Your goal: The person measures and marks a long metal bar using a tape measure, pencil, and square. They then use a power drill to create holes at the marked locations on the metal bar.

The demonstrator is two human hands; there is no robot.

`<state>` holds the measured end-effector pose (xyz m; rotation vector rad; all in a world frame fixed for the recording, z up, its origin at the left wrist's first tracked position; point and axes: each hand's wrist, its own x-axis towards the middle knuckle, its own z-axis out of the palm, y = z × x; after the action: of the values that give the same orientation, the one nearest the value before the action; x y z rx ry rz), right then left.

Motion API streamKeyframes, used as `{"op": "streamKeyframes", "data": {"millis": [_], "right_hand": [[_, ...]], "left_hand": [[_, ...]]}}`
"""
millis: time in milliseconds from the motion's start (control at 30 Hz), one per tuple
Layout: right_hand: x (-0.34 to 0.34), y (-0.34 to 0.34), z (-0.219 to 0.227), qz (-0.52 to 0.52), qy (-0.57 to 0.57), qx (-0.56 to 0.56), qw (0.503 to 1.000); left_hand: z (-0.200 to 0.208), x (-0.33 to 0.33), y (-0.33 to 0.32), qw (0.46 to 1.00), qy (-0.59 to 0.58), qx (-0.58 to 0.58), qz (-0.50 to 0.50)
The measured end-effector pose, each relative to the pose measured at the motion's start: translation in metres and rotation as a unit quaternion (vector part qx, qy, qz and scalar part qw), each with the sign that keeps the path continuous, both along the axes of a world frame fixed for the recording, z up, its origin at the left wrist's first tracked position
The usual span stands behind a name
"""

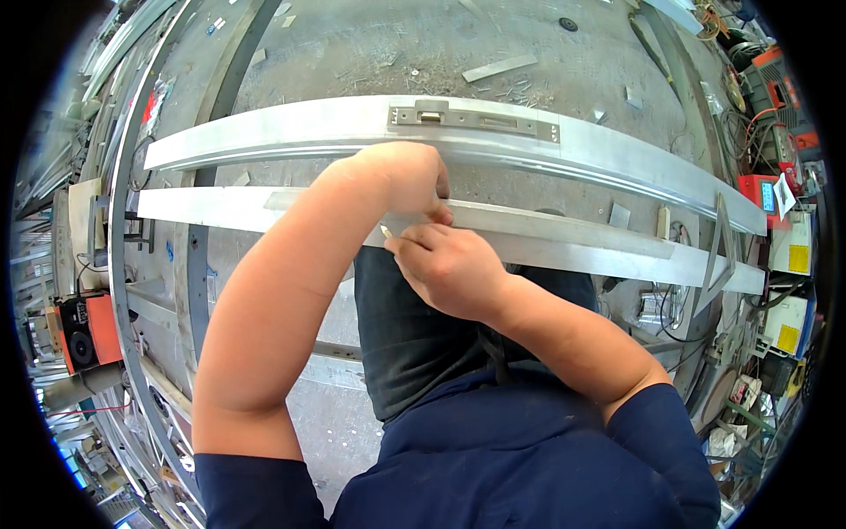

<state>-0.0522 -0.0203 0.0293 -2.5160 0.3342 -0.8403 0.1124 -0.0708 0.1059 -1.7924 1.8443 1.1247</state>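
The right hand (451,266) has its fingers pinched round a slim, pale pencil-like tool (385,231), its tip pointing away to the far left. Just beyond it, the left hand (401,169) arches over the near metal bar (564,240) with its fingers curled down; whether they grasp something or only press there, I cannot tell, since the wrist and hand hide the spot.

The near bar runs left to right above the person's thighs, with a long greyer strip along its face. Past it lies the far metal bar (291,122), roughly parallel and apart from it, with a lock plate (476,122) set in its upper face. That far piece looks to have its fitting in place, while no such plate shows on the visible stretch of the near one, so I judge work there to be unfinished, perhaps at marking out.

A triangular metal frame (720,251) stands by the bars' right ends. Farther out, offcuts litter the floor (352,53), and an orange-and-black machine (88,333) sits at far left.
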Motion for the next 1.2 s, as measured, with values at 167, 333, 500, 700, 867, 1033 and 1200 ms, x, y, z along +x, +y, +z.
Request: {"op": "streamKeyframes", "data": {"millis": [167, 333, 500, 700, 867, 1033, 1200], "right_hand": [[0.011, -0.001, -0.008, 0.005, 0.116, -0.093, 0.989], [-0.039, -0.015, 0.000, -0.008, 0.113, -0.101, 0.988], [-0.210, -0.041, 0.030, -0.114, 0.190, -0.033, 0.975], [-0.345, -0.013, 0.082, -0.441, 0.166, 0.108, 0.875], [-0.344, -0.001, 0.068, -0.430, 0.105, 0.103, 0.891], [-0.310, -0.030, 0.065, -0.370, 0.067, 0.076, 0.924], [-0.297, -0.056, 0.067, -0.360, -0.033, 0.118, 0.925]], "left_hand": [[-0.001, -0.003, -0.003, 1.000, -0.009, 0.012, 0.004], [-0.001, -0.005, -0.005, 1.000, -0.019, 0.001, -0.011], [0.003, -0.007, -0.004, 1.000, -0.016, -0.004, -0.011], [0.010, -0.005, -0.001, 1.000, -0.014, 0.001, 0.002], [-0.002, -0.013, 0.013, 0.989, 0.028, -0.144, -0.014], [-0.055, -0.009, 0.094, 0.864, -0.043, -0.496, -0.072], [-0.047, 0.036, 0.223, 0.816, -0.137, -0.538, 0.161]]}}
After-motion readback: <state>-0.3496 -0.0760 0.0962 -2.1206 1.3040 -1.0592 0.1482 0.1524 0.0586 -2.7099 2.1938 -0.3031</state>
